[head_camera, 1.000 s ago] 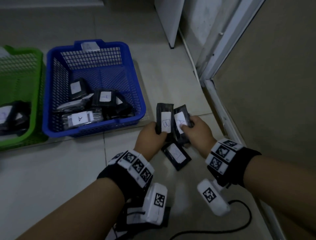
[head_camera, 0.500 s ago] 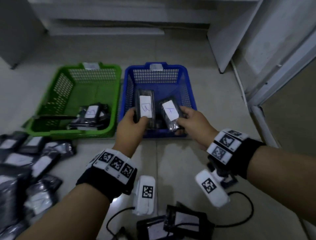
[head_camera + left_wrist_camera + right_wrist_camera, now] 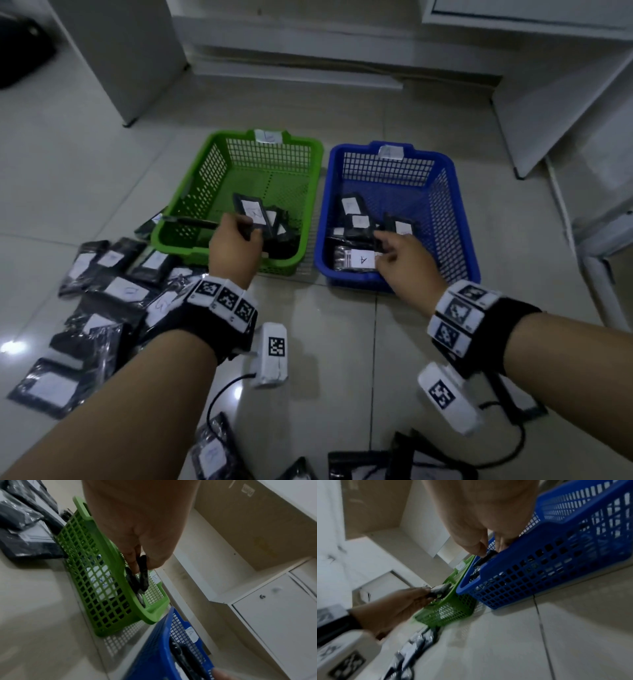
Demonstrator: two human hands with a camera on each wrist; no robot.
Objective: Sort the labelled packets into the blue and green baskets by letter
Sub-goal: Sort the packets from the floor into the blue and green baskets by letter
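Observation:
My left hand [image 3: 251, 231] pinches a black packet [image 3: 255, 214] with a white label, held tilted over the near part of the green basket [image 3: 301, 141]. The left wrist view shows that left hand [image 3: 140, 563] gripping the packet [image 3: 144, 574] edge-on above the green basket [image 3: 96, 563]. My right hand [image 3: 385, 240] reaches into the blue basket [image 3: 431, 156] and pinches the near edge of another black packet [image 3: 401, 226]. Thumb and fingers of the right hand [image 3: 489, 550] close on that packet [image 3: 490, 555] just inside the blue basket [image 3: 556, 563]. Both baskets hold several packets.
Several loose labelled packets [image 3: 102, 308] lie on the tiled floor at the left, more packets [image 3: 376, 466] by my feet. A black cable [image 3: 215, 397] trails below my wrists. White cabinet panels [image 3: 120, 61] stand behind the baskets and a door frame [image 3: 596, 274] at the right.
My hands have parted, each carrying its packet: the left went left over the green basket, the right went down into the blue one. The view has swung further left.

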